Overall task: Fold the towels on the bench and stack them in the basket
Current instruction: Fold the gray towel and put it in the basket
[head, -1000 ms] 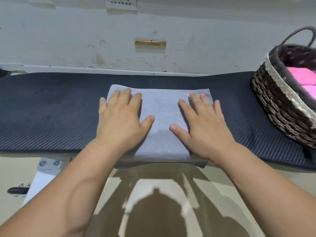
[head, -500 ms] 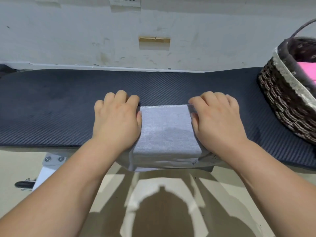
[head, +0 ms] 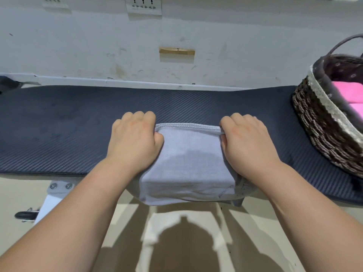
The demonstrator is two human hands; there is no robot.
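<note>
A grey towel [head: 188,163], folded, lies on the dark padded bench [head: 59,130] in front of me, and its near end hangs over the bench's front edge. My left hand [head: 135,142] grips the towel's far left corner with curled fingers. My right hand [head: 247,144] grips the far right corner the same way. The stitched far hem runs straight between the two hands. A woven basket [head: 322,130] with a dark lining stands on the bench at the right, and folded pink towels [head: 351,95] lie inside it.
A white wall with a low ledge runs right behind the bench. Power sockets [head: 143,4] sit high on the wall. A white metal bench leg [head: 49,203] shows below the front edge at the left. Beige floor lies under my arms.
Both hands went from flat on the towel to fists closed on its far corners. The far edge has come toward me and the near end now hangs lower.
</note>
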